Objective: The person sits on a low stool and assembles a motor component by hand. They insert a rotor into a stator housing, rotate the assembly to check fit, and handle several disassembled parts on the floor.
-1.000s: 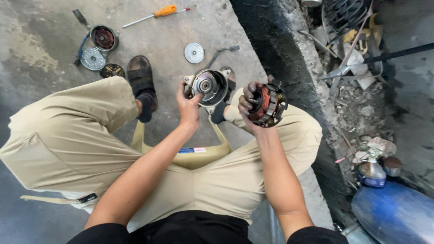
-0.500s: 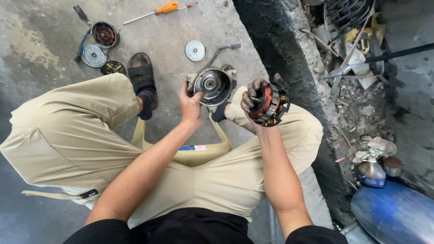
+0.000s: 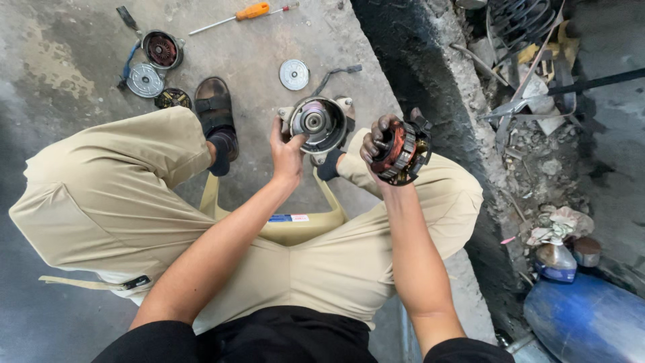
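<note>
My left hand [image 3: 287, 152] grips the rim of a round grey metal motor housing [image 3: 318, 124] with a central hub, held up above the floor between my knees. My right hand [image 3: 376, 144], greasy and dark, holds a round stator with copper-red windings [image 3: 402, 152] just to the right of the housing. The two parts are close but apart. I sit on a low yellow stool [image 3: 295, 225] in beige trousers, with a black sandal [image 3: 213, 107] on my left foot.
On the concrete floor lie an orange-handled screwdriver [image 3: 236, 15], a flat metal disc [image 3: 293, 74], and a cluster of round motor parts [image 3: 153, 64] at the upper left. A dark drain channel with rubble runs on the right [image 3: 470, 128], with a blue drum [image 3: 588, 323].
Both hands have held their parts throughout. The housing has shifted slightly to the right, and the stator has turned a little in my right hand.
</note>
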A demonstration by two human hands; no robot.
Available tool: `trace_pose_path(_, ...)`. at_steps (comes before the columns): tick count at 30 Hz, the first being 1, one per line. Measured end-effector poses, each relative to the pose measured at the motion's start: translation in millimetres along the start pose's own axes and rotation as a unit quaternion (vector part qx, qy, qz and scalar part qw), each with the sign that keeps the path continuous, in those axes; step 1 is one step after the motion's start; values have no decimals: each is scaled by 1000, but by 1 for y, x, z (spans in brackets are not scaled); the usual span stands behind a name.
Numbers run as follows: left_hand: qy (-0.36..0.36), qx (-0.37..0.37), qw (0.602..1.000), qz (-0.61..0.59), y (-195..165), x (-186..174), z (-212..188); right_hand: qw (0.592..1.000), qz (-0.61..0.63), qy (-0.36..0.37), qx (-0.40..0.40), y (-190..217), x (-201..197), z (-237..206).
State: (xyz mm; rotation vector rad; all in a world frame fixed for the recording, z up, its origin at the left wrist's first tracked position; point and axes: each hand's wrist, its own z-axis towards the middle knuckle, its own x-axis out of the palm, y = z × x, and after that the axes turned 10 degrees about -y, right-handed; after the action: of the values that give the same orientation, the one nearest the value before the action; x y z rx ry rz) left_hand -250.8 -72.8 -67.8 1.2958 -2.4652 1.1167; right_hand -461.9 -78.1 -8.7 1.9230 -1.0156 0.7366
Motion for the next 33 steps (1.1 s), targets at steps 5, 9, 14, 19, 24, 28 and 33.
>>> trace_pose_path(5, 7, 27, 999, 23, 4, -1, 4, 1000, -8, 6, -2, 0, 0, 0)
trace_pose_path(9, 26, 61, 997, 40, 7, -3, 4, 1000, -5, 4, -5, -1, 0, -1)
trace_pose_path(14, 12, 99, 990, 97, 6, -3, 2, 1000, -9, -2, -7, -1, -1, -2)
trace_pose_path(19, 0, 112, 987, 115, 4, -3, 0, 1000, -4, 8, 2, -2, -2, -3)
trace_pose_path(24, 14, 106, 990, 95, 4, -3, 1, 1000, -3, 11, 2, -2, -2, -2)
trace_pose_path(28, 13, 99, 989, 111, 3, -3, 1, 1000, -9, -2, 0, -4, -2, -1)
trace_pose_path(33, 14, 103, 987, 121, 4, -4, -2, 1000, -19, -8, -7, -6, -3, -3)
